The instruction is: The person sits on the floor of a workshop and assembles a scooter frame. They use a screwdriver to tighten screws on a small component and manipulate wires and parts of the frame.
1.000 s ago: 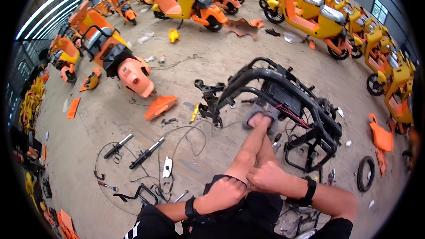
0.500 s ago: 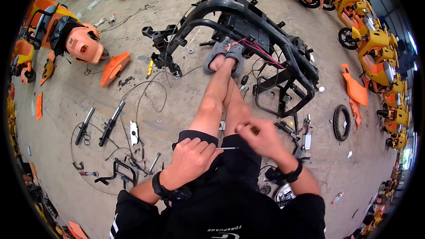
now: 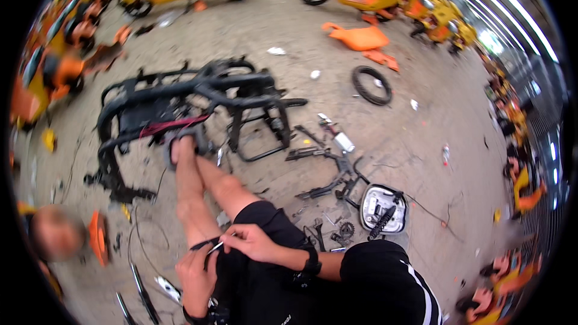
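Seated on the concrete floor (image 3: 421,138), the person brings both hands together over the lap. The right hand (image 3: 250,242) pinches a thin silvery tool (image 3: 217,245), fingers closed around it, its tip meeting the left hand (image 3: 195,271) at eight o'clock of it. The left fingers curl shut on a thin black cable (image 3: 201,244). At twelve o'clock, feet rest against the stripped black scooter frame (image 3: 192,93). A loose tyre (image 3: 371,85) lies at one o'clock, well apart.
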Motion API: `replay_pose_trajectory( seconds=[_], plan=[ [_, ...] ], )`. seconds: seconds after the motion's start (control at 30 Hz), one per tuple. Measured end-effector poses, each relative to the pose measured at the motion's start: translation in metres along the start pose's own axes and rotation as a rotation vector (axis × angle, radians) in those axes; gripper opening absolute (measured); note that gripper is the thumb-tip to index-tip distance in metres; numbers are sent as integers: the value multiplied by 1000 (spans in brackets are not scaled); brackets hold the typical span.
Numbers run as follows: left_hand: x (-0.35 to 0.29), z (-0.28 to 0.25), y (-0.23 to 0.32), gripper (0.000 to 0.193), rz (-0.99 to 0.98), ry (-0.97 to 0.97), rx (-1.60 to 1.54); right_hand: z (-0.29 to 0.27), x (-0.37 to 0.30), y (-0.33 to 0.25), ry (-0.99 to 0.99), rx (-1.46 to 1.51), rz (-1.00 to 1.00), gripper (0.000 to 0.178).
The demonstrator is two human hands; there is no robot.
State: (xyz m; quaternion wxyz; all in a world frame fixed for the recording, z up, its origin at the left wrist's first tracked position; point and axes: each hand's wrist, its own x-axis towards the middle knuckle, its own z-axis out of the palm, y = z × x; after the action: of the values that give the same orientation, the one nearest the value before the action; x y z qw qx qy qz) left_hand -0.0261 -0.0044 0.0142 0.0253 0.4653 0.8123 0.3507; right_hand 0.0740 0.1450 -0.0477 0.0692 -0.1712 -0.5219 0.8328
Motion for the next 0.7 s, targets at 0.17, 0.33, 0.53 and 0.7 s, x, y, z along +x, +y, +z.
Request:
replay_pose_trajectory(
  seconds=[0.17,0.33,0.53,0.7],
  plan=[
    [17,3,11,11,8,-152,-14,-10,-9,-1,123,65,16,25],
    [25,5,17,8,-231,-206,-215,-8,-6,17,158,77,-51,25],
    [31,3,15,20,-164,-285,-246,-4,-1,25,173,150,18,21],
    [39,0,19,24,-317,-385,-362,3,3,37,215,211,-162,22]
  ],
)
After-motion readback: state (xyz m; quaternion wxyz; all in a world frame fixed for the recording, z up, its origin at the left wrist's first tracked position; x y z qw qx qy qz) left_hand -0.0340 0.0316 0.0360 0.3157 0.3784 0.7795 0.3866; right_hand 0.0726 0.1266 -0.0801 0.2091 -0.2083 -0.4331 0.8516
